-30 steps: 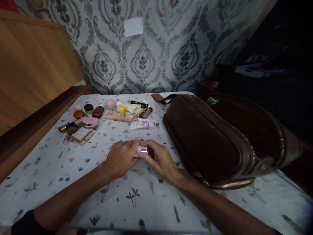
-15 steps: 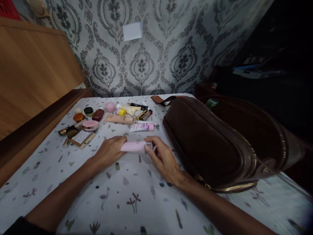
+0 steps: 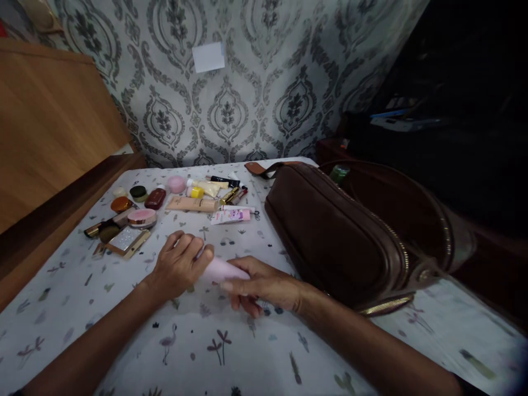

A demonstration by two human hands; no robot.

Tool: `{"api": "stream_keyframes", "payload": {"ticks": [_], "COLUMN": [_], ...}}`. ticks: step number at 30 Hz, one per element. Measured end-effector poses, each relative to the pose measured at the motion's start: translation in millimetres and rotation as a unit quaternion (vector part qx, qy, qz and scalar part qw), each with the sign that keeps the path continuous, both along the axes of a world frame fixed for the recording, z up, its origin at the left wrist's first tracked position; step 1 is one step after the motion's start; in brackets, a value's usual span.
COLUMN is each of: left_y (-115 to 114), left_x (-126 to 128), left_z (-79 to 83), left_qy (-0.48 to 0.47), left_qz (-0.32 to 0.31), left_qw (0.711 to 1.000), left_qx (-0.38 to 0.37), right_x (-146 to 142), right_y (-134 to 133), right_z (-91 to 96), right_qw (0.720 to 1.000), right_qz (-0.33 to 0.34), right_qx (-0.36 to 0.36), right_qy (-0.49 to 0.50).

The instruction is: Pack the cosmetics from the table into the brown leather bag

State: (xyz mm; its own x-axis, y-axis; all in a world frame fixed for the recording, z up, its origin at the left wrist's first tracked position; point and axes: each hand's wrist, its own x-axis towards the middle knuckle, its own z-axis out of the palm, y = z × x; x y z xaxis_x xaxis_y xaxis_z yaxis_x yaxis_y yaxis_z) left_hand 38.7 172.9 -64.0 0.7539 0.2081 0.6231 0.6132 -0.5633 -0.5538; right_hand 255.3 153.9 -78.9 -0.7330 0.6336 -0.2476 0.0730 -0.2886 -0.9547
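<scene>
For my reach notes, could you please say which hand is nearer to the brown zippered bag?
Right: the right hand is left of the brown zippered bag; the left hand is farther away, at the left end of the pink tube.

Pink tube [image 3: 225, 270] now tilted, right end lower, right grip [image 3: 264, 285] moved onto its body, silver cap hidden

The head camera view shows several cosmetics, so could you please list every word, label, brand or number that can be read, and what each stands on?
No text can be read with certainty.
White tube with a pink end: printed marks, too blurred to read.
Peach tube: faint print, too small to read.
Pink tube, in the left hand and right hand: no legible lettering.
White card: no lettering visible.
</scene>
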Motion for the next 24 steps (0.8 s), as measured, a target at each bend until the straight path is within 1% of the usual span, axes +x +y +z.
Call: {"api": "stream_keyframes", "payload": {"ticks": [2,3,4,5,6,7,9,11,13,15,17,18,20,21,22,24], "left_y": [-1.9,-2.7,-3.5,-4.3,-5.2,-6.2,-9.1,-13.0,-16.8,-19.0,-18.2,-16.6,-11.2,-7.6,-3.8,4.3], "left_x": [3.3,5.8,8.7,11.7,14.6,17.1,20.6,22.0,22.0,20.8,17.6,14.8,5.7,-0.5,-7.7,-24.4], "left_z": [2.8,3.5,3.7,3.5,3.1,2.6,1.6,1.1,1.6,3.2,6.5,8.6,12.8,14.5,15.7,16.1], "left_qy": [0.001,0.001,0.001,0.001,0.003,0.007,0.027,0.059,0.094,0.123,0.131,0.126,0.093,0.066,0.034,-0.044], "left_qz": [-0.004,0.001,0.009,0.016,0.021,0.026,0.036,0.048,0.062,0.088,0.127,0.148,0.171,0.169,0.157,0.118], "left_qw": [1.0,1.0,1.0,1.0,1.0,0.999,0.998,0.994,0.984,0.968,0.944,0.929,0.89,0.867,0.844,0.8], "left_qx": [0.001,-0.003,-0.008,-0.013,-0.02,-0.027,-0.044,-0.079,-0.137,-0.202,-0.273,-0.315,-0.413,-0.464,-0.512,-0.587], "right_x": [-0.8,-1.8,-3.3,-5.2,-7.2,-9.3,-12.5,-14.0,-13.8,-12.6,-11.0,-10.0,-8.1,-7.1,-6.2,-4.7], "right_y": [-2.4,-3.6,-4.9,-6.2,-7.6,-9.0,-12.0,-14.7,-16.7,-17.8,-18.3,-18.4,-18.3,-18.2,-18.1,-17.8], "right_z": [2.0,2.8,3.4,3.9,4.3,4.7,5.3,6.1,7.2,8.0,8.2,7.8,6.0,4.7,3.3,1.5], "right_qw": [1.0,1.0,0.999,0.994,0.983,0.965,0.915,0.863,0.808,0.757,0.723,0.712,0.701,0.704,0.711,0.738], "right_qz": [0.022,0.012,-0.012,-0.044,-0.074,-0.098,-0.119,-0.1,-0.069,-0.043,-0.035,-0.038,-0.047,-0.053,-0.06,-0.08], "right_qx": [-0.009,0.002,0.027,0.069,0.123,0.183,0.289,0.361,0.422,0.481,0.53,0.549,0.573,0.575,0.572,0.554], "right_qy": [0.005,-0.01,-0.036,-0.072,-0.116,-0.162,-0.254,-0.338,-0.406,-0.439,-0.441,-0.437,-0.422,-0.414,-0.404,-0.377]}}
